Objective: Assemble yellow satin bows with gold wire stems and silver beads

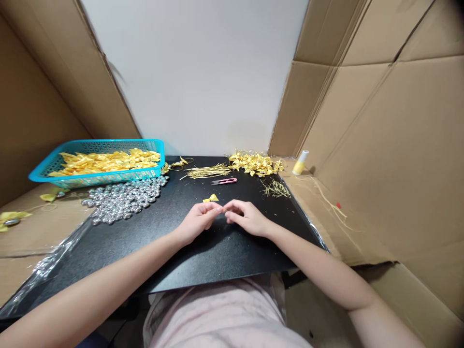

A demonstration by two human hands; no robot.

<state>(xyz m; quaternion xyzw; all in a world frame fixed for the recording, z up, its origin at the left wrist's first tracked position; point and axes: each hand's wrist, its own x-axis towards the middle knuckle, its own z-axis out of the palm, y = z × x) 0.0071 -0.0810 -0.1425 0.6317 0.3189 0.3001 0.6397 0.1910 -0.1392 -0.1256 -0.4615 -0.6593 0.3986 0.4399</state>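
My left hand and my right hand meet fingertip to fingertip over the middle of the black table. Thumb and forefinger of the left hand are pinched together. The right hand's fingers are curled in a pinch beside them. Whatever lies between the fingertips is too small or hidden to name. Just beyond the left fingers is a small yellow ribbon bow; I cannot tell whether they touch it. Pink-handled thread snips lie farther back, in front of a bundle of gold twist ties.
A turquoise basket of yellow ribbon bows stands at the back left, with many silver beads before it. Gold bows are heaped at the back right, near loose tie offcuts and a yellow thread spool. Cardboard walls flank the table.
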